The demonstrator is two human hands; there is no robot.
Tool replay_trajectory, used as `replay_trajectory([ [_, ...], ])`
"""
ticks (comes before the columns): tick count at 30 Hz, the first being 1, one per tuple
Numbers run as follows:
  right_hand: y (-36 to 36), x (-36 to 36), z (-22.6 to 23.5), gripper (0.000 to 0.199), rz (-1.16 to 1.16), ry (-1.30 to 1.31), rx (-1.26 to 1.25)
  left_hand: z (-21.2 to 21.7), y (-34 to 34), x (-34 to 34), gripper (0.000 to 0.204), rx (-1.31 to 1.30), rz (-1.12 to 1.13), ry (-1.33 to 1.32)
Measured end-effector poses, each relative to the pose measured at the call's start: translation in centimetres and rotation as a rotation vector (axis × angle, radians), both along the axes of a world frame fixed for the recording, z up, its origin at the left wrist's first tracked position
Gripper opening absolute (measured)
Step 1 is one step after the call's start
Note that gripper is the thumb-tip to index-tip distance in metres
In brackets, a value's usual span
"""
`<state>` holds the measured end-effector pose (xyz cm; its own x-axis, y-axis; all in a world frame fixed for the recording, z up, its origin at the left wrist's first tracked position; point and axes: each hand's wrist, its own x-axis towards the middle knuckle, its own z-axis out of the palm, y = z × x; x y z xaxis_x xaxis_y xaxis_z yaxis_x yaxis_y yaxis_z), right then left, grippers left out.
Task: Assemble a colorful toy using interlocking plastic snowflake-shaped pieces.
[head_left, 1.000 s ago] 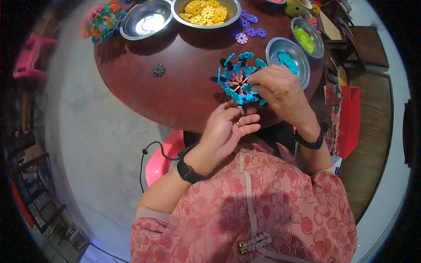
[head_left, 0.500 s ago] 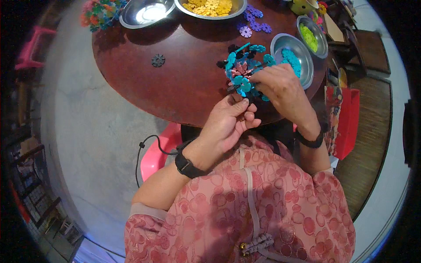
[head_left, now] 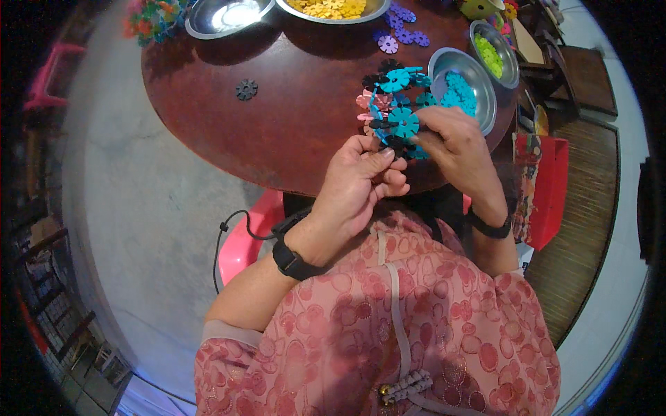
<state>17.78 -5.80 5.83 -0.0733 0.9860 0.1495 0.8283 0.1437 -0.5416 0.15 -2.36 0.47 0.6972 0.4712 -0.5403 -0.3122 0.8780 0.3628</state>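
Between my hands, above the near part of the table, is a rounded cluster of interlocking plastic discs (head_left: 403, 122) in turquoise, black and pink. My left hand (head_left: 362, 177) pinches its lower edge between thumb and fingers, near a black disc. My right hand (head_left: 454, 142) grips the right side of the cluster, its fingertips beside the turquoise discs. Just beyond the right hand stands a metal bowl (head_left: 492, 114) holding loose turquoise discs (head_left: 460, 93).
The round brown table (head_left: 291, 132) carries a lone black disc (head_left: 246, 89), a shiny bowl (head_left: 225, 17), yellow discs (head_left: 329, 8), purple discs (head_left: 402, 24), green discs (head_left: 489, 57) in a bowl and a multicoloured cluster (head_left: 159, 19). A pink stool (head_left: 239, 256) stands below.
The disc cluster has been turned between my hands; its pink discs now show at its left side and a turquoise disc faces me. Both hands keep nearly the same place.
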Motion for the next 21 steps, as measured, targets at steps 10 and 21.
replay_trajectory([
  [10,-1.9,-1.1,1.0,0.011,-0.096,-0.064,0.069,0.1,0.1,-0.1,0.009,0.017,0.023,-0.003],
  [21,-2.3,-2.0,0.5,0.014,-0.205,0.065,0.155,0.1,0.2,-0.2,0.007,-0.011,0.042,-0.043],
])
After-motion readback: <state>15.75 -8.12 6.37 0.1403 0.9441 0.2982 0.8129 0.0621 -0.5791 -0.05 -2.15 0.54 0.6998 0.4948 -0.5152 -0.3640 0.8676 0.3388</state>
